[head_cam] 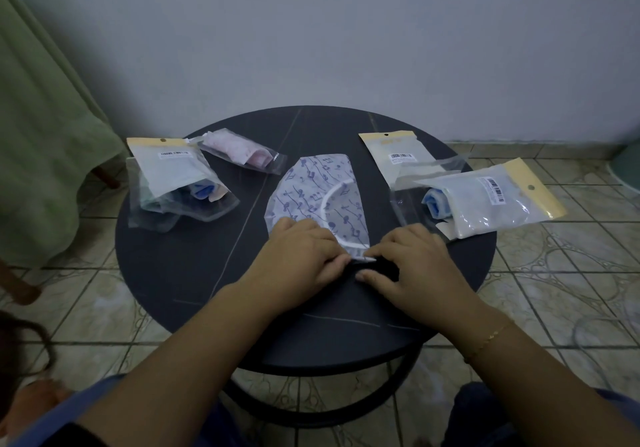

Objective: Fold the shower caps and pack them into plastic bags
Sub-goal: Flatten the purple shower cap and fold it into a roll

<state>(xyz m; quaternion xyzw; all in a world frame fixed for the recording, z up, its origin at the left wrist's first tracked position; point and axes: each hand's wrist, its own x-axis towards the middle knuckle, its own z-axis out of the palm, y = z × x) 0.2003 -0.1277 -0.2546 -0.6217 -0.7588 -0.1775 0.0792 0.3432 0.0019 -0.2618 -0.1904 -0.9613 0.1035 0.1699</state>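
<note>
- Centre of the round dark surface [180, 273]: a pale shower cap [313, 186] printed with purple music notes, lying flat and folded into a tapered shape, white elastic band curving across it.
- Its long axis runs from the near edge, under the hands, away toward the wall, leaning a little to the right at the far end.
- Left hand [299, 256] sits on the near end of the cap, fingers curled, pinching the near corner against the surface.
- Right hand [412, 266] is right beside it, fingertips meeting the left's at that same corner, fingers bent and gripping the edge; a thin gold bracelet [488, 339] on that wrist.
- Left of the cap: a clear bag with a yellow header [173, 176] holding something blue, white barcode sticker on it, print too small to read.
- Behind that, a smaller clear bag [242, 150] with a pink folded cap inside, a dark strip of writing on its edge, unreadable.
- Right of the cap: a flat yellow-headed bag [394, 155] with a barcode label, text not legible.
- Overlapping it, nearer the right rim, a filled bag [485, 200] with a blue cap rolled inside, header pointing out to the right, barcode sticker near the top, digits unreadable.
- Beyond the surface: patterned floor tiles [554, 273], a plain wall, green cloth [41, 134] at the left.
</note>
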